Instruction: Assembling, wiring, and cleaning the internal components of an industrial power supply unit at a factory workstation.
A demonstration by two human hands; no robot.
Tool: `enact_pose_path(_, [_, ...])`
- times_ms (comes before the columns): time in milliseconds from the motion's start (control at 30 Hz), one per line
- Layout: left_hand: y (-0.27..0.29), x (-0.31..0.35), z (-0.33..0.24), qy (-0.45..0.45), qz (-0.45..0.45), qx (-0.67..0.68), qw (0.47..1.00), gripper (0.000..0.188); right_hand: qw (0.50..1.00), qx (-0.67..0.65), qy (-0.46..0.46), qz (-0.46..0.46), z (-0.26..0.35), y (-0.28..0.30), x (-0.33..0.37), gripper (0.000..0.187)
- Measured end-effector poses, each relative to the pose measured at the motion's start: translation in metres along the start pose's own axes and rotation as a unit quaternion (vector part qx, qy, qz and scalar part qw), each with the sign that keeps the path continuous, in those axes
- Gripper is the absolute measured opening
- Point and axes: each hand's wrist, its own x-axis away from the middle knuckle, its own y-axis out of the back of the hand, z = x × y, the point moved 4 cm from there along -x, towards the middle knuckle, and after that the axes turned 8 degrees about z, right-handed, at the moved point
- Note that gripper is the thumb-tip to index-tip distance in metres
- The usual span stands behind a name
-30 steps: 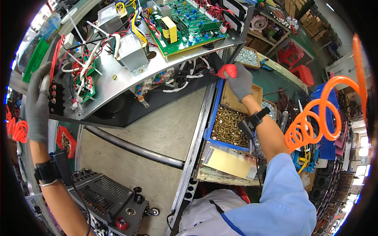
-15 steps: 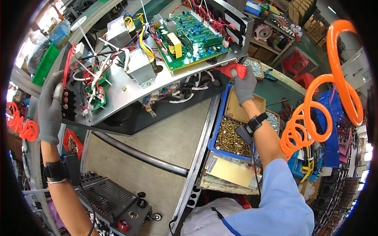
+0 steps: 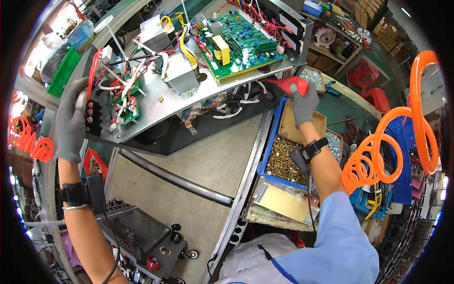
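An opened metal chassis [image 3: 151, 111] lies tilted across the upper half of the view. It carries a green circuit board [image 3: 246, 45], a grey box-shaped component [image 3: 182, 73] and bundles of coloured wires. My left hand [image 3: 71, 125], in a grey glove, is closed around the chassis's left end, beside black fins and red wires; its fingertips are partly hidden. At the chassis's right end my right hand [image 3: 305, 104], gloved too, grips a red-handled tool [image 3: 287, 85]. The handle tapers toward the chassis side; its working tip cannot be made out.
Below my right hand, a blue tray [image 3: 261, 163] holds brass-coloured screws [image 3: 286, 163] and cardboard boxes. An orange coiled hose [image 3: 392, 132] hangs at right. A metal rail [image 3: 250, 168] and dark bar [image 3: 179, 177] cross the front. Another grey unit [image 3: 137, 232] stands at lower left.
The whole view has shifted a little, so the scene appears slightly further right. Both hands keep their places on the chassis and the red-handled tool.
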Motion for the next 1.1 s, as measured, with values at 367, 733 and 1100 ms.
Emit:
enact_pose_path(367, [0.004,-0.008,-0.002,-0.013,-0.014,-0.031,0.999,0.028,0.716,-0.517,-0.461,0.086,-0.019,0.085,0.135,0.021])
enact_pose_path(733, [-0.013,-0.008,0.037,-0.007,-0.048,-0.030,0.998,0.023,0.534,-0.606,-0.588,0.035,-0.044,0.040,0.201,0.020])
enact_pose_path(1100, [0.001,-0.005,-0.001,0.030,-0.026,-0.043,0.998,0.021,0.628,-0.480,-0.608,0.079,0.125,0.064,0.179,0.022])
